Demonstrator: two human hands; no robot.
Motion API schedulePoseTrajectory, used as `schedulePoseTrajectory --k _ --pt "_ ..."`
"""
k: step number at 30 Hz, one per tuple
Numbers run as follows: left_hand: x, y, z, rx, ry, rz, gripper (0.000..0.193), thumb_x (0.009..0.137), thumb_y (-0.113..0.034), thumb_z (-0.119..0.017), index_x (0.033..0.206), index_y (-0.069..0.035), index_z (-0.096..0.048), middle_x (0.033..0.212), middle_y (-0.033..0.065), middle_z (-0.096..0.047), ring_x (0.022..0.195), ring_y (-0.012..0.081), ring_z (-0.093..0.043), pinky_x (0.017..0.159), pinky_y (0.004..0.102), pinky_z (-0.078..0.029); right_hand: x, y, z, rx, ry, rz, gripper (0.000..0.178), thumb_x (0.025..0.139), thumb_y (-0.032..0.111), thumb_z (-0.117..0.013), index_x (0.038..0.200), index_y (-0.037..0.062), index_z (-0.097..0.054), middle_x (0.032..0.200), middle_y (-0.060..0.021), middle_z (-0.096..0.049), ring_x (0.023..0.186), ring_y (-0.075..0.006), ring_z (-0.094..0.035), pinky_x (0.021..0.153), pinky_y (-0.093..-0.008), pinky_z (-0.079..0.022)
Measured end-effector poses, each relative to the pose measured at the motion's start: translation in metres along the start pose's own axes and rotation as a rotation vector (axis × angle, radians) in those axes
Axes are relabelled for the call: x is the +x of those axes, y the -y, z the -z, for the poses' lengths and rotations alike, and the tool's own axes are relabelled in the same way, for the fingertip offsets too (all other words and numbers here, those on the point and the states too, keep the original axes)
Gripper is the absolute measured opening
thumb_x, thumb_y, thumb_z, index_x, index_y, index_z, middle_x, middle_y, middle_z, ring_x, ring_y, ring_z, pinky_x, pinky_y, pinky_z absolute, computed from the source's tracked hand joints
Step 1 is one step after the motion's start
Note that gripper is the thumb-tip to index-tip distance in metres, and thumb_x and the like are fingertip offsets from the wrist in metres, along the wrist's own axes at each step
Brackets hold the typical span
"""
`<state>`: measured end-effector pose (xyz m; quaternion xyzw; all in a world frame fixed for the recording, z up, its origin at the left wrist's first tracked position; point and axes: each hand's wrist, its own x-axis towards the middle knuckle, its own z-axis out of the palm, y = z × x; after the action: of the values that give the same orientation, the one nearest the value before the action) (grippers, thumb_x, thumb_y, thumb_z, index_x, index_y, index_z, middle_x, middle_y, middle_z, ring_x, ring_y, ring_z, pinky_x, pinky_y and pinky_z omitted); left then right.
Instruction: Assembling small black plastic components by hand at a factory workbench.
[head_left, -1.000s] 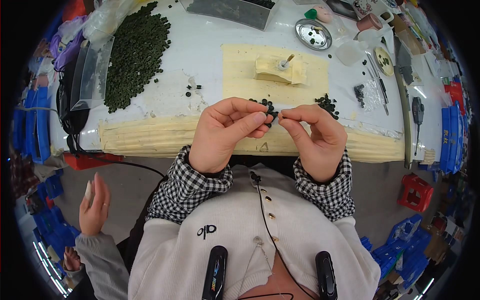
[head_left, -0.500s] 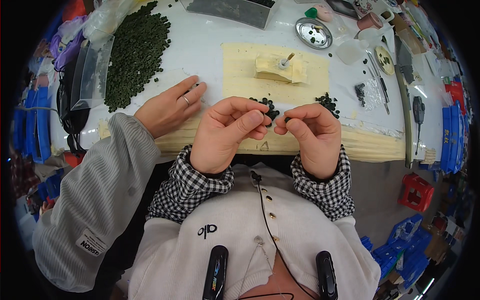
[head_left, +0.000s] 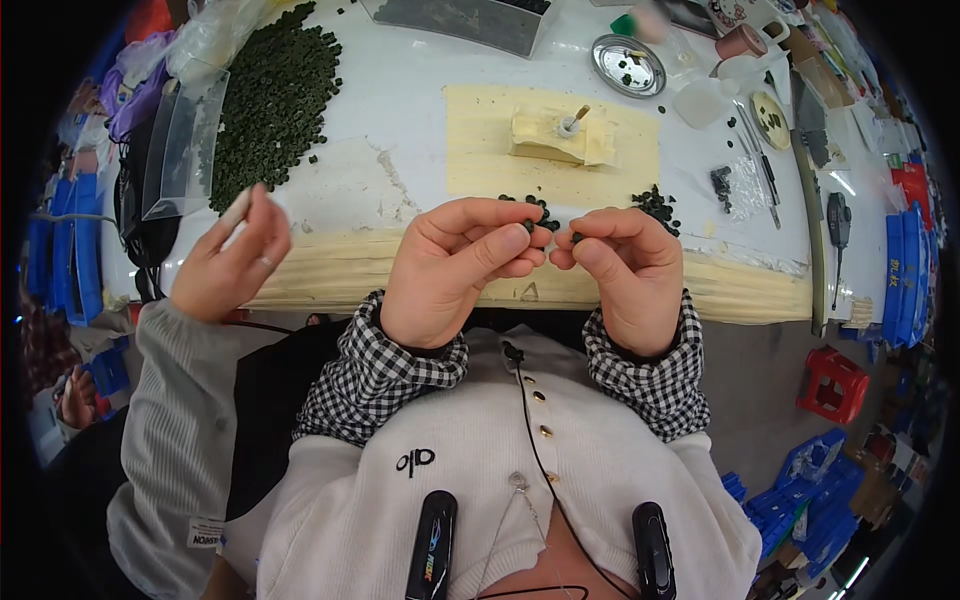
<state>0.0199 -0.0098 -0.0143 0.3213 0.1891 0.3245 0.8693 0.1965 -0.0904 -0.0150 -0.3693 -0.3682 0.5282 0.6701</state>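
Over the table's near edge, my left hand (head_left: 445, 265) pinches a small dark green piece (head_left: 529, 226) between thumb and forefinger. Close to its right, my right hand (head_left: 635, 275) has another small dark piece (head_left: 577, 238) pinched in its fingertips. The two pieces are apart, and their exact shape is too small to make out. Just beyond my left fingertips lies a little heap of dark pieces (head_left: 545, 213), partly hidden by the hand. A second small heap (head_left: 655, 208) sits beyond my right hand.
A co-worker's hand (head_left: 235, 255) hovers at the left, below a large pile of dark green pieces (head_left: 275, 110). A yellowish block with an upright stick (head_left: 560, 140) stands on a yellow sheet (head_left: 480, 165). Right are a round metal dish (head_left: 605, 65) and thin tools (head_left: 757, 160).
The co-worker's hand has lifted off the table and drawn back to the left. My hands have hardly moved; the pieces at their fingertips show a little more.
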Motion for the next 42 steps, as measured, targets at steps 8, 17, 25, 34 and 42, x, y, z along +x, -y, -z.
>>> schedulePoseTrajectory --k 8,17,25,34,42 --pt "-0.001 -0.001 -0.005 0.019 -0.012 -0.01 0.02 0.092 -0.001 -0.059 0.112 0.004 -0.062 0.1 0.0154 -0.068 0.09 0.0174 -0.067 0.08 0.0254 -0.057 0.0 0.003 -0.006 -0.057 -0.028 0.023 0.019 0.086 -0.008 -0.064 0.104 -0.0052 -0.061 0.099 -0.0134 -0.069 0.094 -0.0162 -0.067 0.084 -0.0268 -0.054" --pt "-0.004 0.001 -0.011 0.292 -0.035 -0.1 0.018 0.09 -0.002 -0.062 0.107 0.003 -0.061 0.097 0.0143 -0.068 0.086 0.0166 -0.067 0.076 0.0255 -0.057 0.0 0.0 -0.003 -0.034 0.003 0.035 0.016 0.087 -0.005 -0.064 0.103 -0.0047 -0.063 0.098 -0.0111 -0.067 0.091 -0.0152 -0.065 0.083 -0.0262 -0.052" --pt "-0.004 0.001 -0.014 0.274 -0.042 -0.091 0.015 0.087 0.002 -0.064 0.103 0.004 -0.063 0.093 0.0126 -0.069 0.082 0.0147 -0.067 0.075 0.0246 -0.056 0.001 -0.005 -0.002 -0.1 0.005 0.072 0.01 0.087 -0.002 -0.064 0.097 -0.0048 -0.065 0.095 -0.0087 -0.062 0.086 -0.013 -0.06 0.078 -0.025 -0.049" --pt "-0.005 0.003 -0.016 0.311 -0.039 -0.133 0.016 0.087 0.004 -0.065 0.103 0.005 -0.063 0.092 0.0125 -0.069 0.081 0.014 -0.067 0.075 0.0243 -0.056 0.003 0.001 -0.007 -0.33 -0.012 0.142 0.009 0.087 0.004 -0.068 0.091 -0.0025 -0.065 0.089 -0.0079 -0.063 0.08 -0.0132 -0.059 0.074 -0.0255 -0.047" --pt "-0.006 0.004 -0.015 0.336 -0.051 -0.166 0.016 0.086 0.005 -0.065 0.101 0.006 -0.064 0.094 0.0133 -0.07 0.082 0.0149 -0.068 0.075 0.0245 -0.057 0.007 0.006 -0.011 -0.564 -0.037 0.242 0.007 0.083 0.005 -0.071 0.084 -0.0002 -0.066 0.08 -0.0066 -0.063 0.074 -0.0148 -0.059 0.068 -0.0259 -0.046"
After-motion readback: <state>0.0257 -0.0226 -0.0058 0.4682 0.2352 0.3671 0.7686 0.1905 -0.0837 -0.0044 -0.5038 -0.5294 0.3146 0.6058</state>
